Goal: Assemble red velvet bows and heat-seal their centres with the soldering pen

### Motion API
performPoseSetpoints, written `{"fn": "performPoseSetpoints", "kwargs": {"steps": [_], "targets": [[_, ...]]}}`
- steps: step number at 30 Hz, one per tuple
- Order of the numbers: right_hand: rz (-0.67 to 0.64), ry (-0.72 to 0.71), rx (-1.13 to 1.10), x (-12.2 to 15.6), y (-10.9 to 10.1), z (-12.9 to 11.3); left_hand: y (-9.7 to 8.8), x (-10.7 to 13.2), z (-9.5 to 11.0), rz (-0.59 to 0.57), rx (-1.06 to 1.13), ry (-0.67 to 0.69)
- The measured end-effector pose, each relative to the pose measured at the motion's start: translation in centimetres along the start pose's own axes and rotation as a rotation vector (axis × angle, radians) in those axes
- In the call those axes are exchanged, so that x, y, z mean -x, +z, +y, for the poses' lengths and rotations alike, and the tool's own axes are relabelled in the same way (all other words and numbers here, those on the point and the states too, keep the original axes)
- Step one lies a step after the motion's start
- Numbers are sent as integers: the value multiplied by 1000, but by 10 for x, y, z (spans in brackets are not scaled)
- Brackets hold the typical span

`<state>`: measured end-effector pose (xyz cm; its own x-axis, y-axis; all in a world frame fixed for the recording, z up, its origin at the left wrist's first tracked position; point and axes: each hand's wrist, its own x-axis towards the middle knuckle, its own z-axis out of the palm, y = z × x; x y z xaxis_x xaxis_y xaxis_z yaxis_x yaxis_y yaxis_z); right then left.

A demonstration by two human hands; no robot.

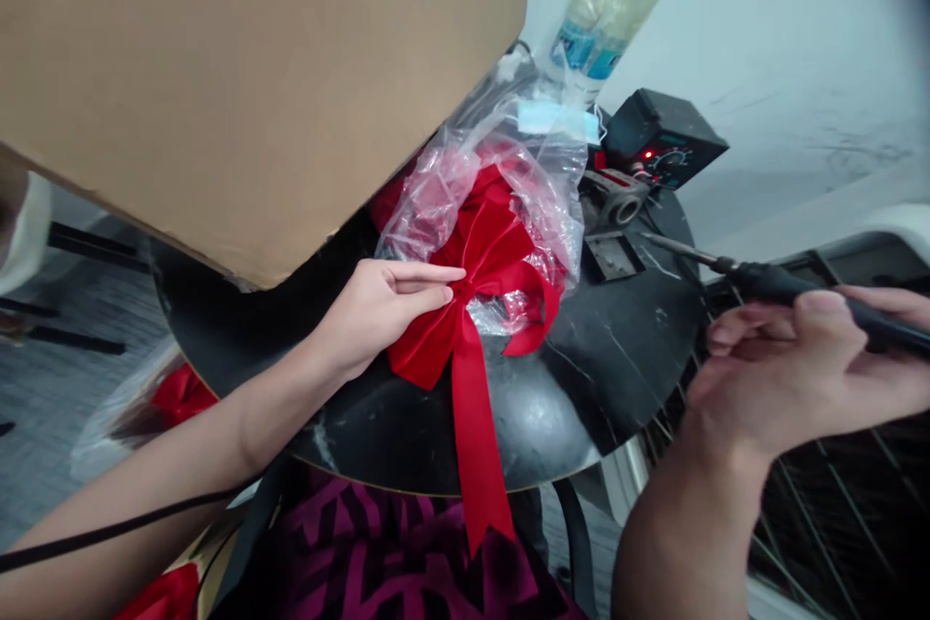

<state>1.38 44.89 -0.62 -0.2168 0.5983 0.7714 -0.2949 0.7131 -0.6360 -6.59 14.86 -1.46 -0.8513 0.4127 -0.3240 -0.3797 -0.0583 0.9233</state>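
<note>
With thumb and fingers pinched together, my left hand holds a red ribbon bow near its centre knot. One long tail of the bow hangs over the table's front edge. Behind and under it lies a clear plastic bag with more red ribbon inside. Off to the right, my right hand is closed around the black handle of a soldering iron. The iron's metal tip points left, over the table, apart from the bow.
A large cardboard box takes up the upper left of the round black table. At the back right stand a black soldering station with a red light, an iron holder, and bottles. A blue face mask lies near the bag.
</note>
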Motion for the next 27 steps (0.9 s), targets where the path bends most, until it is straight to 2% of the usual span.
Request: {"fn": "performPoseSetpoints", "kwargs": {"steps": [2, 4, 8, 13, 19, 22, 27], "targets": [[-25, 13, -52, -13, -10, 26, 0, 0, 2, 6, 29, -34], [21, 11, -32, -21, -16, 48, 0, 1, 3, 6, 48, -47], [40, 55, 14, -27, -15, 70, -2, 1, 3, -15, 71, -55], [-145, 208, 50, -34, 3, 70, -3, 0, 3, -30, 110, -71], [-513, 356, 70, -36, 29, 69, -5, -1, 3, -35, 122, -69], [-629, 334, 74, -34, 34, 70, -6, 1, 6, -43, 122, -68], [-715, 217, 132, -41, 29, 74, -8, 8, 13, -89, 93, -65]]}}
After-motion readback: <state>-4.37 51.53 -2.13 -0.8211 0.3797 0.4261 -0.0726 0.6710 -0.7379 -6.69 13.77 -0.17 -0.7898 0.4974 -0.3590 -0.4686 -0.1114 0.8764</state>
